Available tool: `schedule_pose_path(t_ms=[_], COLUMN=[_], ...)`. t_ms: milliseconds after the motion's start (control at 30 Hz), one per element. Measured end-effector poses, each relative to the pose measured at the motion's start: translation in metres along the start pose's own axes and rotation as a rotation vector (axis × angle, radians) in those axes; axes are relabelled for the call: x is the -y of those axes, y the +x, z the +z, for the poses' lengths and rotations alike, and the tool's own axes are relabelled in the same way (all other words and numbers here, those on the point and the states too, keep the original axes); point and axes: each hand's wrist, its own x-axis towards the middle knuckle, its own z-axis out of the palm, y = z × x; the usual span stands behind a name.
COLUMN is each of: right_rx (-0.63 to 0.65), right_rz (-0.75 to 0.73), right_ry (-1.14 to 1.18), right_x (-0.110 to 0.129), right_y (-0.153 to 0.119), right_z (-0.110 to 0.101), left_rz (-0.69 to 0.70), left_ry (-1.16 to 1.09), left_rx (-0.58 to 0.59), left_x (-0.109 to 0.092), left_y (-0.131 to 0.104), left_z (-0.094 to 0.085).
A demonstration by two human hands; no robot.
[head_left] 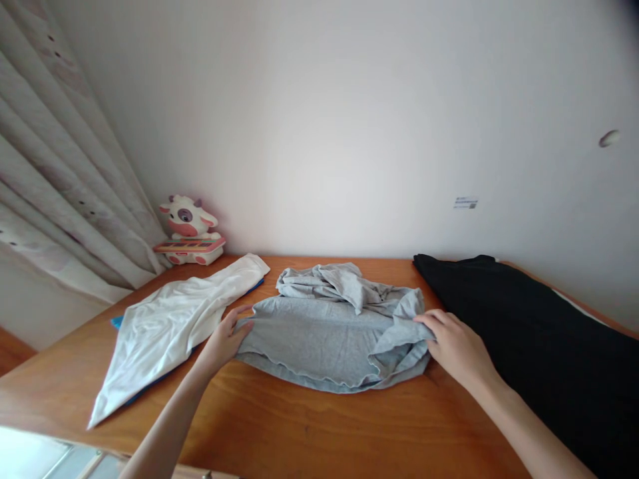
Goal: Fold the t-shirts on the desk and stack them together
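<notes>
A crumpled grey shirt (319,336) lies across the middle of the wooden table (299,432), its hem toward me and the rest bunched at the back. At its left edge, my left hand (227,339) pinches the cloth between thumb and fingers. My right hand (456,342) grips the right side, where the fabric is gathered in folds. Part of the hem curls open near the right hand. Which part of the shirt the bunched cloth is, I cannot tell.
On the left lies a white garment (174,313) over something blue. Black clothing (524,332) covers the table's right side. A cow-shaped toy keyboard (190,229) stands in the back left corner, beside a pale curtain (64,153). Behind the table rises a white wall (339,133).
</notes>
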Motion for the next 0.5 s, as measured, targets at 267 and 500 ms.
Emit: schedule_pose_path(t_ms=[267,500], right_rx=[0.049,0.111], right_rz=[0.33,-0.169], right_ry=[0.253,0.264], right_x=[-0.105,-0.114], right_y=[-0.069,-0.108], right_z=[-0.023,-0.033], left_rz=[0.011,0.081], left_ry=[0.398,0.392], left_rx=[0.048,-0.135], left_x=[0.011,-0.001], left_y=[-0.015,-0.029], left_z=[-0.048,-0.052])
